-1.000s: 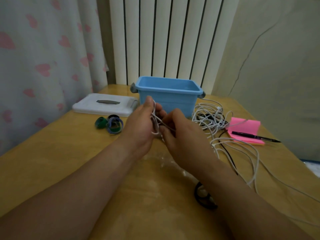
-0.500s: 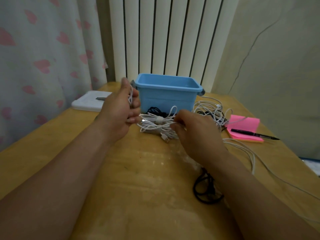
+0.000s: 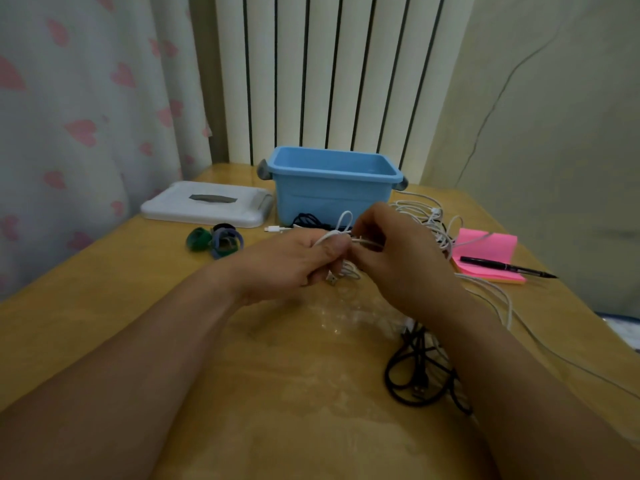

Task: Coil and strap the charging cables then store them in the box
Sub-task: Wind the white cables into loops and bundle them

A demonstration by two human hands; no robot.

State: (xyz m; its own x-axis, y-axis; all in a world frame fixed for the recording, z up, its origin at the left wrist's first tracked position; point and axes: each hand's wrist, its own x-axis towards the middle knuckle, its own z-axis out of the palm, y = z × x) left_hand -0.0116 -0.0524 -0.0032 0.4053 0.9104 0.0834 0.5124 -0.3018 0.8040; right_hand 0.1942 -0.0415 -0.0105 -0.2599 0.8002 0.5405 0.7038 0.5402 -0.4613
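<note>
Hands meeting, forearms stretched forward: left hand [image 3: 294, 261] clenched around a bundled white charging cable [image 3: 363, 241], right hand [image 3: 398, 258] pinching the same cable beside it. Just beyond them stands an open rectangular blue plastic box [image 3: 329, 199]; its contents cannot be made out

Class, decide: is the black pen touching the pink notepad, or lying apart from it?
Touching. The head view shows the black pen lying flat across the pink notepad near its front edge, with the tip sticking out past the right side.
</note>
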